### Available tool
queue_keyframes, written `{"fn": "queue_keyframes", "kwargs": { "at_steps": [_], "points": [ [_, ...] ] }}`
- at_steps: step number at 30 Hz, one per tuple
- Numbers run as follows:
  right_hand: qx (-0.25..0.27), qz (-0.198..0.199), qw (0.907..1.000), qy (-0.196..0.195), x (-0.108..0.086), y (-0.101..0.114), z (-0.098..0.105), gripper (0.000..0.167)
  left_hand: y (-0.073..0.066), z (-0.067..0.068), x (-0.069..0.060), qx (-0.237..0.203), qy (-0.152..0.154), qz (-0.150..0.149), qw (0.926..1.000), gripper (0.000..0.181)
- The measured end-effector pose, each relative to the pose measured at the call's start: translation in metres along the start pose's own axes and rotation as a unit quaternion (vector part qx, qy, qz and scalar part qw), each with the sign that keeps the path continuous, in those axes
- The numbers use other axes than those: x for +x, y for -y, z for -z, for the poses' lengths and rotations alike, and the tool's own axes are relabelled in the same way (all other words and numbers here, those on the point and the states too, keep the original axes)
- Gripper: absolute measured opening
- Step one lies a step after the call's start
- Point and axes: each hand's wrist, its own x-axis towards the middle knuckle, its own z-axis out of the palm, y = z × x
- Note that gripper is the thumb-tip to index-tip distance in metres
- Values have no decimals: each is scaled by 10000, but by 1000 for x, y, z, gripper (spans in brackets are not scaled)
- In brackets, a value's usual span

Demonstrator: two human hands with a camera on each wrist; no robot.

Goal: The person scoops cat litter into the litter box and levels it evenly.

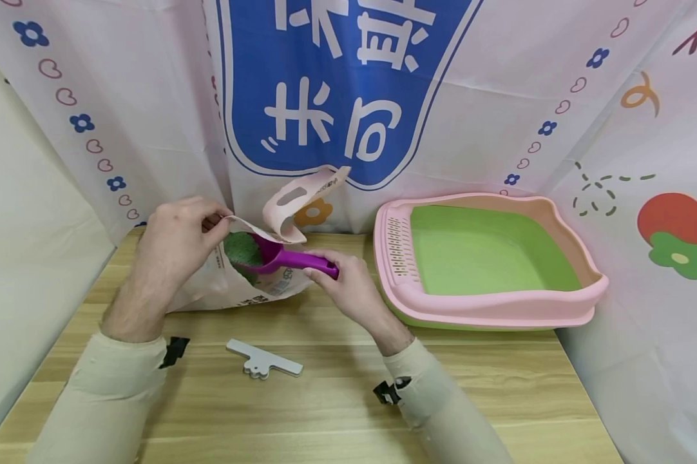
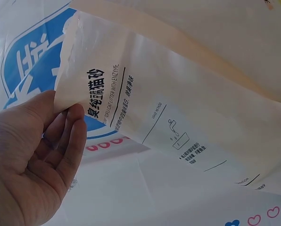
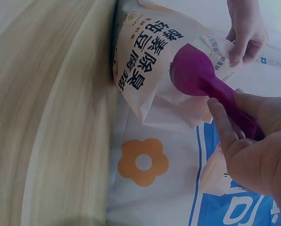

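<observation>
A bag of tofu cat litter [image 1: 209,283] lies at the back left of the table with its mouth open and green litter [image 1: 241,249] showing inside. My left hand [image 1: 177,235] pinches the edge of the bag's mouth between thumb and fingers; in the left wrist view the bag's printed side [image 2: 145,94] stretches away from that pinch. My right hand [image 1: 351,287] grips the handle of a purple scoop [image 1: 293,259]. The scoop's bowl is at the bag's mouth, with green litter in or behind it. In the right wrist view the rounded underside of the scoop [image 3: 192,70] shows.
A pink-rimmed litter box [image 1: 493,309] with a green inside stands at the back right. A pale sealing clip [image 1: 264,359] lies on the table [image 1: 325,393] in front of the bag. The bag's torn-off handle strip [image 1: 302,196] sticks up behind its mouth, before a printed cloth.
</observation>
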Motion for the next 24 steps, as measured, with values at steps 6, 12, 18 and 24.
{"fn": "queue_keyframes", "kwargs": {
  "at_steps": [6,12,18,24],
  "points": [
    [141,-48,9997,-218,0,-1,5,35,0,3,0,-25,83,105,9999,13],
    [258,-122,9993,-252,2,-3,7,35,-2,5,-1,-38,130,130,9998,13],
    [775,-349,9961,-242,3,-3,8,33,-3,5,-2,-31,201,152,9997,14],
    [583,-357,9975,-175,2,0,9,33,-1,3,-1,-34,178,138,9997,14]
  ]
}}
